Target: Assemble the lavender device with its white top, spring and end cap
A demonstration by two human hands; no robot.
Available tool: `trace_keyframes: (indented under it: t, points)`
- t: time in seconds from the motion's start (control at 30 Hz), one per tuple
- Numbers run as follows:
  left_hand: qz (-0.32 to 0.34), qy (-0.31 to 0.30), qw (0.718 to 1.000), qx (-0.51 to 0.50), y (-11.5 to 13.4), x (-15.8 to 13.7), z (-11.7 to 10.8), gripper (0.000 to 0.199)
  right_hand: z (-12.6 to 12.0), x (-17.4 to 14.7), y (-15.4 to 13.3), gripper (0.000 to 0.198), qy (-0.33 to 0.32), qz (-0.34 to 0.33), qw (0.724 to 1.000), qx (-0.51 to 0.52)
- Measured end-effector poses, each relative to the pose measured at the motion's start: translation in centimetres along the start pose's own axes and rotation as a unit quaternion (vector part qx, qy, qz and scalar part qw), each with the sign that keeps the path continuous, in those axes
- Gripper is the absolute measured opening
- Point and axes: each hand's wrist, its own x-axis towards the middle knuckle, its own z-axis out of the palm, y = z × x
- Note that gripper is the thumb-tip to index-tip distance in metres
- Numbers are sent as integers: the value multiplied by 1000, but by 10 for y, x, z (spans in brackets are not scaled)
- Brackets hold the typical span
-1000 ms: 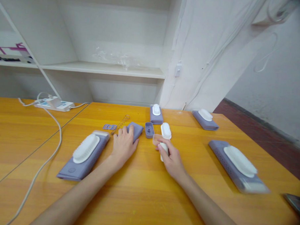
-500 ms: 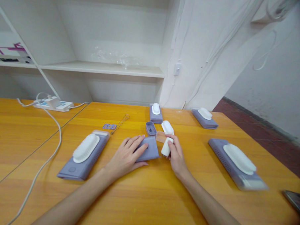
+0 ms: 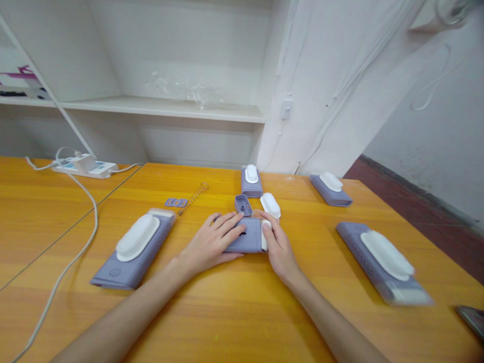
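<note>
My left hand is closed over a purple-grey plastic housing, fingers across its top and thumb along the near side. My right hand grips a white end piece that meets the housing's right end; whether it is seated there I cannot tell. Just beyond lie a small open purple-grey cup, a white oval cover and a clear cap partly hidden by my right fingers. Left of them are a coil spring and a flat purple-grey plate.
Similar purple-grey units with white oval covers lie around: at left, at the back, back right and right. A power strip with a white cable stands back left. A dark flat device lies at the right edge.
My right hand has brought the white end piece left against the housing's right end. The housing has turned straighter, lying level across the table under my left hand.
</note>
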Motion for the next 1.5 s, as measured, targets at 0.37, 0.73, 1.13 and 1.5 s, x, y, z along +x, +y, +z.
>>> trace_keyframes:
  t: [0.37,0.73,1.13,1.5]
  points:
    - [-42,12,997,-65,4,12,1,56,-5,12,8,42,-11,-18,998,-61]
    - [-65,24,995,-67,-1,17,11,56,-4,19,10,38,6,30,999,31]
    - [-43,105,994,-8,-8,6,11,53,-5,2,-10,79,-68,3,997,34]
    - [-24,83,996,38,-7,4,10,49,-3,0,-8,81,-71,4,996,56]
